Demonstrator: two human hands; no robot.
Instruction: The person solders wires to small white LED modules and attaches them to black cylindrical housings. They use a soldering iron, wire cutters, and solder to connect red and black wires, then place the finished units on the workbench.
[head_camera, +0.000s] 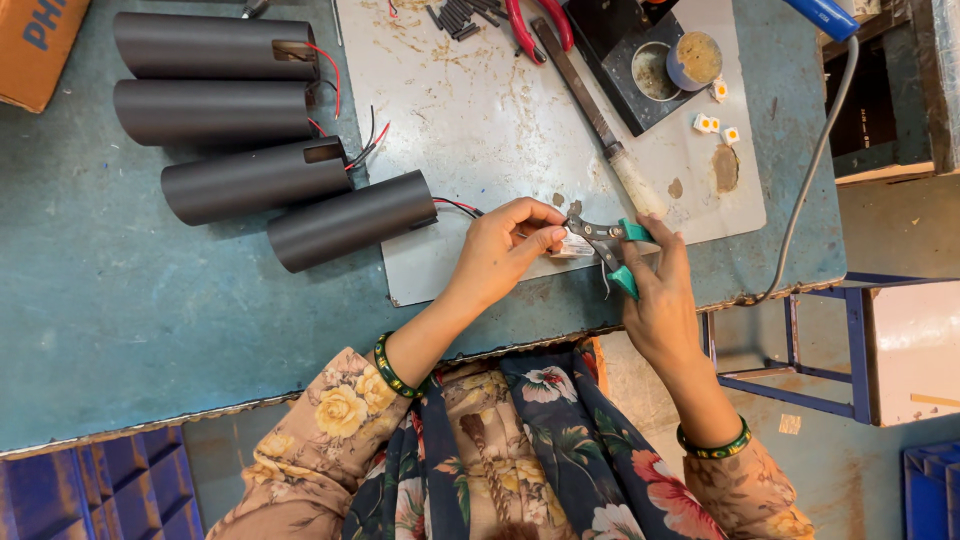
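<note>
Our left hand (505, 245) is pinching a small pale part (572, 246) by the fingertips, and our right hand (655, 295) is wrapped around the teal-handled cutters (605, 243), both near the front edge of the grey mat (480, 110). The cutters run left to right, nose pointing left and touching the part. Red and black wires (455, 206) trail left to the nearest black tube (350, 218), which lies slanted just beside our left wrist.

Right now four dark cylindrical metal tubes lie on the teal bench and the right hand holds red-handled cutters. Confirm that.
Wrong on colour: the head view shows the right hand holding green-handled cutters. The four dark cylindrical metal tubes do lie on the teal bench.
</note>
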